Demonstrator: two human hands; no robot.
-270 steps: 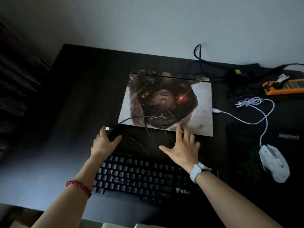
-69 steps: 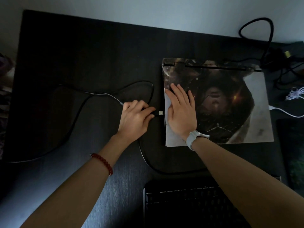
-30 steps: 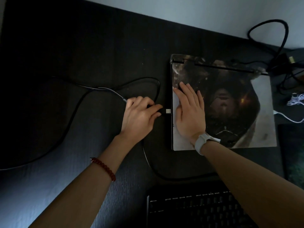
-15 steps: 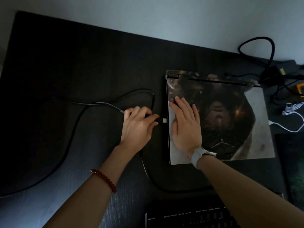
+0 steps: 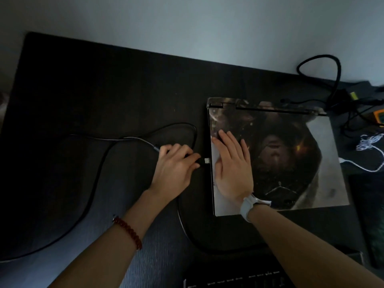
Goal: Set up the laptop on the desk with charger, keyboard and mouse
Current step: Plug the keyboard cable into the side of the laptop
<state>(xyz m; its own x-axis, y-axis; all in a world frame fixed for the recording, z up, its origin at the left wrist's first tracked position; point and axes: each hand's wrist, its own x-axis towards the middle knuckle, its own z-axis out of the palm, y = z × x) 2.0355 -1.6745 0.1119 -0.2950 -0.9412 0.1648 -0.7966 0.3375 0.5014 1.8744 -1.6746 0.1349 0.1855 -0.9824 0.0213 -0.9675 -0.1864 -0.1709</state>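
Observation:
The closed laptop point(image 5: 291, 154), its lid covered by a printed picture, lies on the dark desk point(image 5: 104, 90). My right hand point(image 5: 232, 167) lies flat on the lid's left part, fingers straight. My left hand point(image 5: 176, 165) pinches a black USB plug point(image 5: 204, 160) whose metal tip sits right at the laptop's left edge. Its black cable point(image 5: 104, 159) loops left across the desk and curves back toward the keyboard point(image 5: 232, 279), whose top edge shows at the bottom. A white braided cable point(image 5: 365, 163) is plugged into the laptop's right side. The mouse is out of view.
Black charger cables point(image 5: 332, 80) and an orange power strip point(image 5: 379, 117) crowd the back right corner. A dark mouse pad point(image 5: 372, 215) lies right of the laptop. A pale wall runs behind the desk's far edge.
The view has drifted slightly; the plug tip in my left hand stays at the laptop's left edge. My right hand keeps pressing on the lid.

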